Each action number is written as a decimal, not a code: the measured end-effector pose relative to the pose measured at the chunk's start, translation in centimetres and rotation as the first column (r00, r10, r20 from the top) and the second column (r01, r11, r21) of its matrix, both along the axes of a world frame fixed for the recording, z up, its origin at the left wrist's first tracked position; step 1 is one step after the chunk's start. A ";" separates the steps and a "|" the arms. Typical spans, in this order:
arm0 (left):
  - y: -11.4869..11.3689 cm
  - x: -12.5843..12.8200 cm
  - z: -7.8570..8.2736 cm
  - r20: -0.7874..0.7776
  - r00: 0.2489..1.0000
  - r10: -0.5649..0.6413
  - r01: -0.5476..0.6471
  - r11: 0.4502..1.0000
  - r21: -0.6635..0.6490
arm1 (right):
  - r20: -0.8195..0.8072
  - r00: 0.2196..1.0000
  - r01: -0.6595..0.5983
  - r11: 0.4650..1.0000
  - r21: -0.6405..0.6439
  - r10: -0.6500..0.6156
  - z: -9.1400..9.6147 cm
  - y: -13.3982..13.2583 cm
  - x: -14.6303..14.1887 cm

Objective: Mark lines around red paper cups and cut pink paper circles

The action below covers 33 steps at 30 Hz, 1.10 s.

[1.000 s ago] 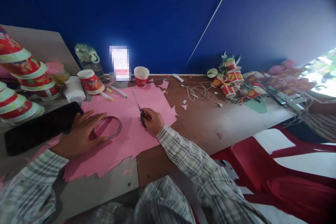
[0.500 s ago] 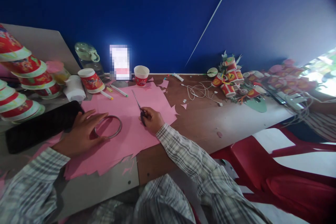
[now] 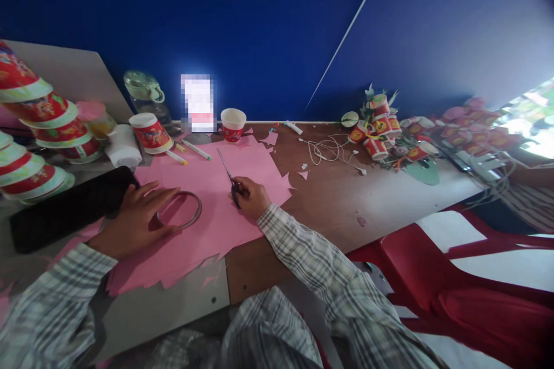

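My left hand [image 3: 137,220] holds a thin grey ring [image 3: 199,210] by its left side, thumb below and fingers above. The ring is over the pink paper [image 3: 242,216]. A pair of scissors [image 3: 227,168] is in my right hand [image 3: 253,196], its blades pointing away and a little to the left. The scissors' handles are partly hidden by my fingers. The pink sheets lie spread out in layers with ragged, cut edges. Beside my left hand lies a large black phone-like slab [image 3: 69,207].
Stacked red paper cups [image 3: 64,121] stand at the left, with a bottle [image 3: 147,95] behind. Markers [image 3: 197,150], a red cup [image 3: 234,125] and a bright, blurred screen [image 3: 199,102] are at the back. White cables [image 3: 324,149] and cup crafts [image 3: 381,127] lie right, near red chairs [image 3: 433,271].
My left hand and the ring have shifted very slightly to the right. The scissors and my right hand look the same.
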State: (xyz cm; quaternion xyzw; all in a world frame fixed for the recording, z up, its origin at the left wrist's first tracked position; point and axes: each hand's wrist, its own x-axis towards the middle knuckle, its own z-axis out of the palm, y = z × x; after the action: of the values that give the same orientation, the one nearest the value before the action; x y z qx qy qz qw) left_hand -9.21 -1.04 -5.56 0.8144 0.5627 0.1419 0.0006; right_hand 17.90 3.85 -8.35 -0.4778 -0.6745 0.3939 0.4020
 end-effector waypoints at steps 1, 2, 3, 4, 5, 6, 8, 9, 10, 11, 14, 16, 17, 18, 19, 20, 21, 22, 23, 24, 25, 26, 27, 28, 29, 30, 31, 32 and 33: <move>0.0 0.0 0.0 -0.007 1.000 0.004 -0.004 1.000 -0.003 | 0.009 1.000 0.003 1.000 0.008 -0.003 0.0 0.0 0.0; 0.0 0.0 0.0 -0.014 1.000 0.006 -0.006 1.000 -0.005 | 0.018 1.000 0.005 1.000 0.015 -0.006 0.0 0.0 0.0; 0.0 0.0 0.0 -0.022 1.000 0.007 -0.008 1.000 -0.007 | 0.027 1.000 0.007 1.000 0.022 -0.008 0.0 0.0 0.0; 0.0 0.0 0.0 -0.027 1.000 0.006 -0.007 1.000 -0.009 | 0.037 0.999 0.009 1.000 0.029 -0.010 0.0 0.0 -0.1; 0.0 -0.1 -0.1 -0.031 1.000 0.004 -0.004 1.000 -0.011 | 0.049 0.999 0.010 0.999 0.035 -0.012 0.0 0.0 -0.1; 0.0 -0.2 -0.2 -0.033 0.999 0.003 -0.003 1.000 -0.014 | 0.061 0.998 0.011 0.999 0.040 -0.014 0.1 -0.1 -0.1; 0.0 -0.4 -0.4 -0.029 1.000 0.013 -0.014 1.000 -0.026 | 0.082 0.997 0.013 0.999 0.049 -0.017 0.2 -0.2 0.0; 0.1 -0.5 -0.5 -0.026 0.999 0.022 -0.022 0.999 -0.036 | 0.098 0.995 0.015 0.998 0.060 -0.021 0.4 -0.4 0.0; 0.1 -0.6 -0.6 -0.026 0.999 0.031 -0.032 0.998 -0.047 | 0.133 0.991 0.017 0.996 0.087 -0.028 0.6 -0.5 0.1; 0.2 -0.7 -0.7 -0.026 0.999 0.039 -0.040 0.998 -0.058 | 0.192 0.981 0.016 0.992 0.129 -0.040 0.9 -0.7 0.2; 0.3 -0.9 -0.9 -0.030 0.999 0.042 -0.044 0.996 -0.073 | 0.453 0.887 -0.038 0.963 0.267 -0.090 1.7 -1.1 0.3; 0.4 -0.9 -0.9 -0.028 0.999 0.037 -0.039 0.997 -0.069 | 0.583 0.804 -0.079 0.952 0.295 -0.114 2.1 -1.2 0.4; 0.4 -0.8 -0.9 -0.026 0.999 0.034 -0.036 0.997 -0.066 | 0.621 0.774 -0.085 0.952 0.294 -0.123 2.3 -1.2 0.4; 0.4 -0.8 -0.9 -0.023 0.999 0.032 -0.033 0.997 -0.064 | 0.647 0.751 -0.081 0.953 0.291 -0.133 2.4 -1.2 0.3; 0.3 -0.8 -0.8 -0.020 0.999 0.031 -0.032 0.997 -0.064 | 0.666 0.732 -0.072 0.956 0.284 -0.143 2.4 -1.2 0.3; 0.3 -0.8 -0.7 -0.017 0.999 0.030 -0.031 0.997 -0.066 | 0.682 0.716 -0.062 0.960 0.273 -0.148 2.4 -1.2 0.3; 0.3 -0.8 -0.6 -0.012 0.999 0.034 -0.035 0.997 -0.066 | 0.695 0.703 -0.051 0.964 0.261 -0.151 2.5 -1.2 0.3; 0.4 -0.9 -0.5 -0.004 0.999 0.043 -0.043 0.997 -0.063 | 0.706 0.692 -0.042 0.968 0.247 -0.150 2.5 -1.2 0.3; 0.4 -1.0 -0.4 0.009 0.998 0.054 -0.054 0.997 -0.056 | 0.715 0.683 -0.036 0.972 0.233 -0.146 2.5 -1.2 0.2; 0.5 -1.2 -0.3 0.027 0.997 0.066 -0.064 0.997 -0.050 | 0.723 0.676 -0.031 0.975 0.219 -0.141 2.5 -1.1 0.2; 0.6 -1.4 -0.3 0.046 0.996 0.080 -0.078 0.996 -0.042 | 0.731 0.669 -0.022 0.979 0.203 -0.137 2.5 -1.1 0.1; 0.7 -1.7 -0.3 0.064 0.993 0.095 -0.093 0.995 -0.034 | 0.740 0.660 -0.008 0.983 0.182 -0.132 2.6 -1.1 0.0; 0.9 -2.1 -0.4 0.074 0.991 0.108 -0.106 0.994 -0.031 | 0.750 0.649 0.008 0.987 0.159 -0.126 2.6 -1.0 -0.1; 1.0 -2.4 -0.6 0.079 0.989 0.125 -0.124 0.992 -0.024 | 0.760 0.639 0.026 0.990 0.137 -0.122 2.7 -1.0 -0.1; 1.2 -2.8 -0.8 0.077 0.987 0.140 -0.139 0.990 -0.019 | 0.768 0.629 0.040 0.992 0.120 -0.119 2.8 -0.9 -0.2; 1.3 -3.1 -1.0 0.074 0.986 0.151 -0.150 0.988 -0.019 | 0.775 0.621 0.048 0.993 0.108 -0.115 2.9 -0.9 -0.3; 1.4 -3.3 -1.3 0.075 0.984 0.160 -0.159 0.987 -0.024 | 0.781 0.615 0.049 0.994 0.101 -0.110 3.1 -0.9 -0.3; 1.5 -3.5 -1.5 0.078 0.983 0.164 -0.162 0.986 -0.038 | 0.785 0.611 0.044 0.994 0.099 -0.106 3.3 -0.9 -0.3; 1.5 -3.6 -1.6 0.085 0.983 0.165 -0.161 0.986 -0.051 | 0.785 0.610 0.038 0.994 0.105 -0.107 3.6 -1.0 -0.3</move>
State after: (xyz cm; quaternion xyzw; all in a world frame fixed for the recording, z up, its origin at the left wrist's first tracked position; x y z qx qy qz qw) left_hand -12.84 0.49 -7.19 0.7582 0.6299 0.1653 0.0319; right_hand 17.60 2.90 -4.72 -0.6131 -0.7774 0.1005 0.0984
